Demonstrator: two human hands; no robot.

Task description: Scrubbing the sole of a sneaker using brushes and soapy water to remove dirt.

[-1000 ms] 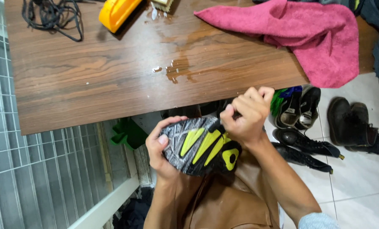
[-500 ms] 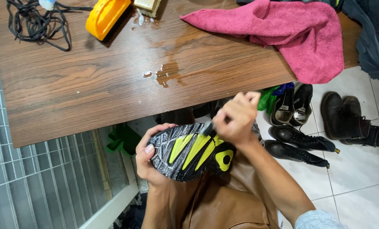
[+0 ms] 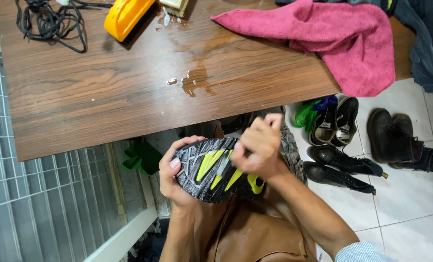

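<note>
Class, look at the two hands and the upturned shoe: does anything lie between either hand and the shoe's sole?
Nothing visible does. The left hand grips the toe end of the shoe directly, and the right hand rests on its sole. Whether the right fingers pinch some small tool is unclear.

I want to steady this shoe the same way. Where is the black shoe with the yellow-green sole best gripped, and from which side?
Grip the black shoe with the yellow-green sole at its rounded end, from the left, as the left hand cups it: the sole faces up, and the right hand covers the other end.
</note>
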